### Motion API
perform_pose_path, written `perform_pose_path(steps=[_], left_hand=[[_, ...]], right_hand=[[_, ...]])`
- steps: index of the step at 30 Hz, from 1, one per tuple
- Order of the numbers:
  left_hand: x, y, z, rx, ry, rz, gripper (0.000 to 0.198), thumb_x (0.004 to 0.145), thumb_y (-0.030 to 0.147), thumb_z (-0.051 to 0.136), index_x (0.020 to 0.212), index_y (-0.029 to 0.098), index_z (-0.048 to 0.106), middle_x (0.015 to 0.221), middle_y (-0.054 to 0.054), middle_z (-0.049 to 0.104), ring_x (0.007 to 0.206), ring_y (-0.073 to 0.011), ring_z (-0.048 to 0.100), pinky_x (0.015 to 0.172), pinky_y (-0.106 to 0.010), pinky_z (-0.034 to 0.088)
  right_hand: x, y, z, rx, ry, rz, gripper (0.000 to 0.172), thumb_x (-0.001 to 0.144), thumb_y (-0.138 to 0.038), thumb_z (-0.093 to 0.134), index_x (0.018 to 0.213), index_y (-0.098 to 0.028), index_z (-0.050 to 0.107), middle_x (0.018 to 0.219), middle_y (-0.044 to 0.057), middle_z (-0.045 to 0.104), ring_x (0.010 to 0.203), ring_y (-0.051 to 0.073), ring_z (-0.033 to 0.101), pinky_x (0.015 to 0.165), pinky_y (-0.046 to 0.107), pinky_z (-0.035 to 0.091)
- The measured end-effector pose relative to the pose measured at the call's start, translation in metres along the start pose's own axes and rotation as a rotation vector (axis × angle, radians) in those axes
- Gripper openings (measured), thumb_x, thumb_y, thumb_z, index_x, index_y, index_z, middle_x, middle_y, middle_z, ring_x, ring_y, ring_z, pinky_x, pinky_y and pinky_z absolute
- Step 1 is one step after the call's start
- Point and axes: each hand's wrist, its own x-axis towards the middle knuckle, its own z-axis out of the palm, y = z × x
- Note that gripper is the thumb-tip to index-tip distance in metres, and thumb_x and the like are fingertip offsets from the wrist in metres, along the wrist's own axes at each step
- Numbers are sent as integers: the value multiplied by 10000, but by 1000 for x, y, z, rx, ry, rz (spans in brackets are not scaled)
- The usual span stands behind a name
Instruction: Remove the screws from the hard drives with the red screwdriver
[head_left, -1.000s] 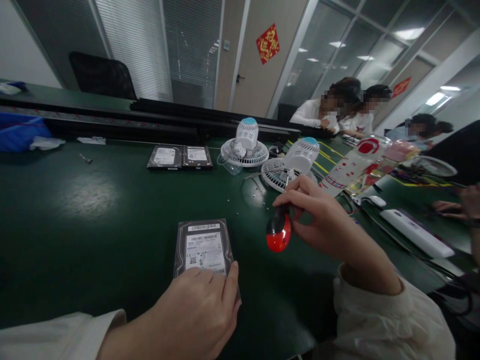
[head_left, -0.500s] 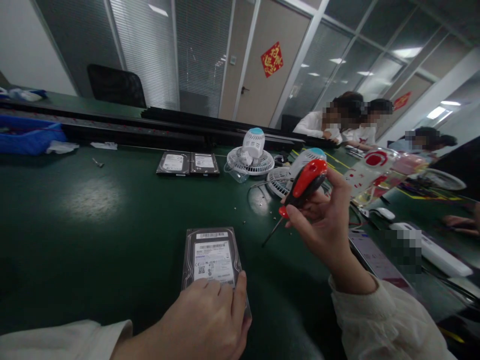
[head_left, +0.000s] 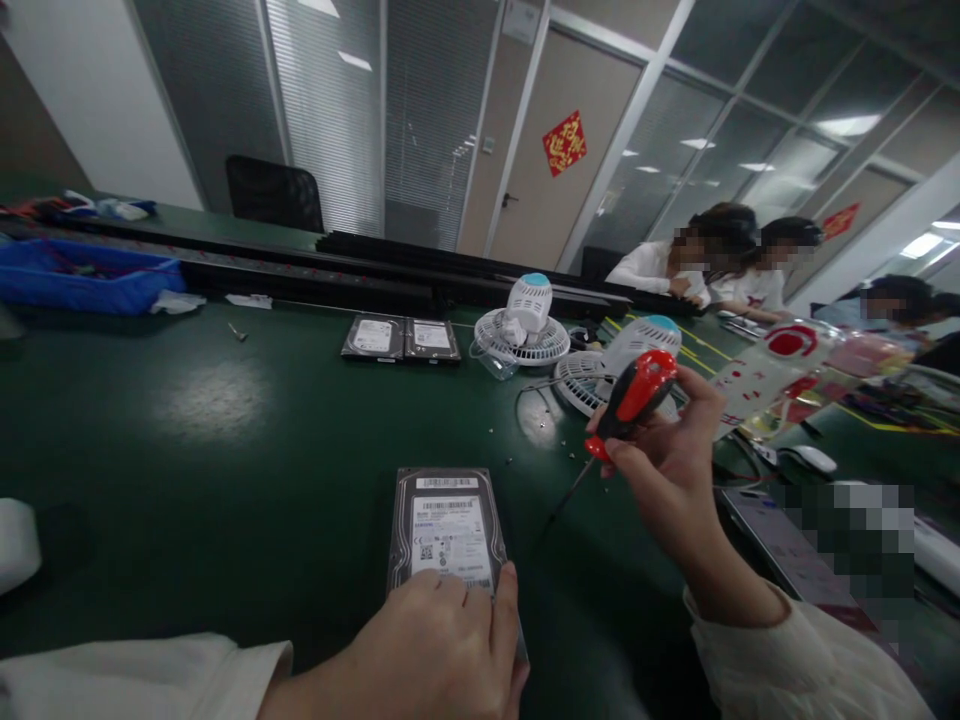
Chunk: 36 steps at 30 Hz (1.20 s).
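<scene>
A hard drive (head_left: 454, 515) with a white label lies flat on the green table in front of me. My left hand (head_left: 442, 640) rests over its near end, holding it, with the index finger along the right edge; the fingertips are partly hidden. In my right hand (head_left: 667, 460) is a red and black screwdriver (head_left: 637, 400), gripped by its handle. Its thin shaft slants down to the left, with the tip right of the drive and apart from it. Several small screws (head_left: 566, 456) lie scattered beyond the tip.
Two more hard drives (head_left: 401, 339) lie farther back. White fans (head_left: 525, 325) stand to their right. A patterned bottle (head_left: 787, 375), a mouse (head_left: 810, 459) and a phone (head_left: 780, 545) are at the right. A blue bin (head_left: 90, 280) is far left. Other people (head_left: 712, 260) sit back right.
The view has swung left, so the scene sits farther right and slightly lower. The screwdriver tip has dropped a little beside the drive. My left hand stays on the drive.
</scene>
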Motion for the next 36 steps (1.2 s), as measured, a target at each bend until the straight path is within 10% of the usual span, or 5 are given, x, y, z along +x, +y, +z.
perform_pose_path(steps=[19, 36], left_hand=[[1, -1, -2, -2, -13, 11, 542, 874, 454, 624, 1188, 15, 675, 760, -106, 742, 548, -217, 656, 432, -333, 505], [5, -4, -5, -20, -126, 32, 622, 899, 535, 591, 1248, 24, 649, 721, -107, 733, 532, -222, 661, 420, -327, 490]], right_hand=[[5, 5, 4, 32, 112, -163, 670, 684, -142, 791, 1152, -287, 334, 802, -47, 612, 487, 147, 623, 280, 259, 537], [-3, -14, 30, 193, 162, -351, 555, 741, -89, 747, 1129, -316, 422, 789, -58, 651, 500, 110, 630, 373, 190, 575]])
